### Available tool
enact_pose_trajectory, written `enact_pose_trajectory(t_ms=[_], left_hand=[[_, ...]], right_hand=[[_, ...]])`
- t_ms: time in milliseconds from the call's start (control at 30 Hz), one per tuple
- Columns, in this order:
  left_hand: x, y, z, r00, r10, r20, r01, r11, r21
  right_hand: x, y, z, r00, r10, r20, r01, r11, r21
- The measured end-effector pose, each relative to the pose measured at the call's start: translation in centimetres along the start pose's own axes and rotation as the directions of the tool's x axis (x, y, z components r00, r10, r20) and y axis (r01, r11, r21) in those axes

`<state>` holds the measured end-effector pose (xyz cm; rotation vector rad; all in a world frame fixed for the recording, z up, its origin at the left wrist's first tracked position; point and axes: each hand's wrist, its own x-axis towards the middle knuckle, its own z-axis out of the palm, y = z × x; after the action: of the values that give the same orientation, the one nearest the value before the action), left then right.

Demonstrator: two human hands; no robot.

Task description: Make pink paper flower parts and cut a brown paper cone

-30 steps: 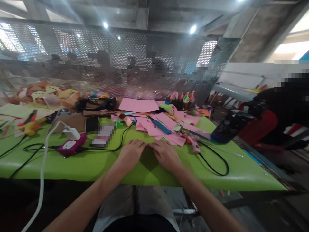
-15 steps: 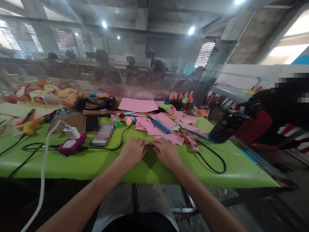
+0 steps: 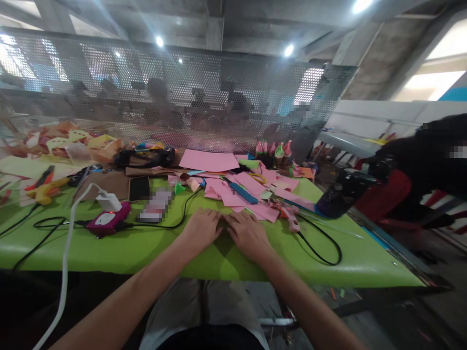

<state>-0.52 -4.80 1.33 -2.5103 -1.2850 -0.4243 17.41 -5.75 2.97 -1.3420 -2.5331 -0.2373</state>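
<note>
My left hand [image 3: 203, 227] rests over the near part of the green-covered table [image 3: 153, 250], fingers bent and pressed together. Close beside it, my right hand [image 3: 248, 233] is curled the same way, so the two sets of fingertips almost meet. Whatever is pinched between them is hidden by the fingers or too small to name. Just beyond the hands lie loose pink paper pieces [image 3: 219, 188] and a blue-handled tool [image 3: 243, 192]. A pink glue gun [image 3: 292, 218] with a black cord lies to the right of my right hand.
At left, a white charger [image 3: 109, 200] is plugged into a magenta power strip [image 3: 105, 221], near two phones. Farther back are a pink sheet [image 3: 209, 159], yellow glue gun [image 3: 45, 190] and paper cones [image 3: 280, 149]. A dark bottle [image 3: 335, 197] and a person [image 3: 434, 160] are at right.
My right hand's fingers have shifted slightly left, towards my left hand. A small pinkish bit glimpsed between the fingertips is now out of sight. My left hand stays almost in place.
</note>
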Motion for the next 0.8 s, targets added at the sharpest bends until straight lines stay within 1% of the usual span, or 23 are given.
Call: enact_pose_trajectory(t_ms=[167,300,600,800], left_hand=[[-0.4,-0.2,-0.1,1.0,-0.027,-0.007,0.027,0.999,-0.043],[-0.5,-0.4,0.0,0.999,-0.016,-0.029,0.015,0.998,-0.063],[0.8,-0.6,0.1,0.999,0.009,0.032,-0.01,1.0,0.015],[1.6,-1.2,0.4,0.999,0.008,0.041,-0.009,1.0,0.027]], right_hand=[[0.5,0.3,0.1,1.0,0.014,0.016,-0.014,1.0,0.016],[0.7,0.5,0.3,1.0,0.023,0.017,-0.024,0.999,0.035],[1.1,0.8,0.7,0.997,0.072,0.034,-0.075,0.991,0.11],[1.1,1.0,1.1,0.994,0.111,-0.004,-0.11,0.986,0.128]])
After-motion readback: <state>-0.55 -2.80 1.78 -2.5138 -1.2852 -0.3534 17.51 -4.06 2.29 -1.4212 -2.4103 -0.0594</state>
